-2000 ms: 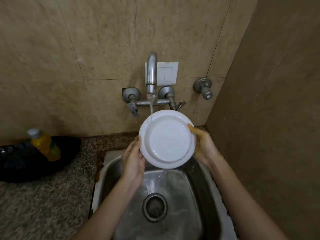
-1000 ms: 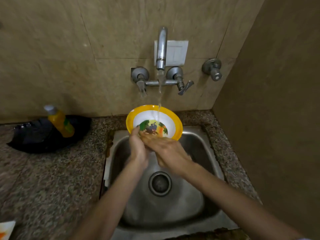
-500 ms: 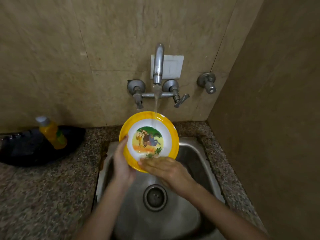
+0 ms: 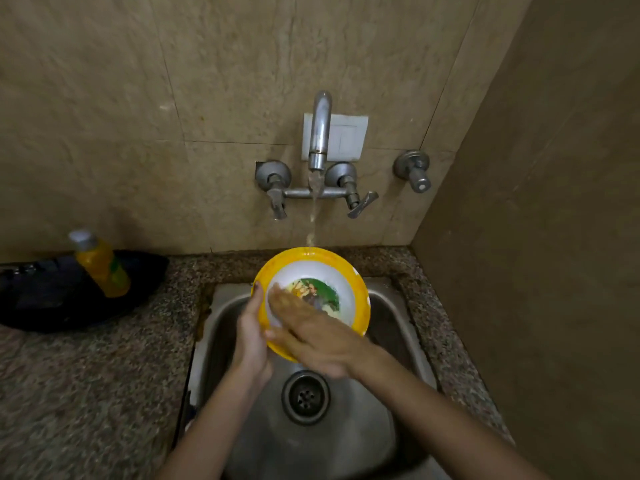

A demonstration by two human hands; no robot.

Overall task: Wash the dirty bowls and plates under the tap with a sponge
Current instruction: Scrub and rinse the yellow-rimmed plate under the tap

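Under the tap [image 4: 320, 129], the left hand [image 4: 251, 327] grips the bowl [image 4: 346, 278] by its rim. The right hand [image 4: 311, 336], fingers flat, has slid from the rim to rub inside, likely rinsing.

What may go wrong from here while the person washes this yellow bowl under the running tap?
1. Only the left hand grips the wet bowl, at its left rim, while the right hand rubs inside with flat fingers. The bowl may slip and drop into the sink.
2. The water lands on the bowl's far rim, not its middle, so it may splash onto the counter.
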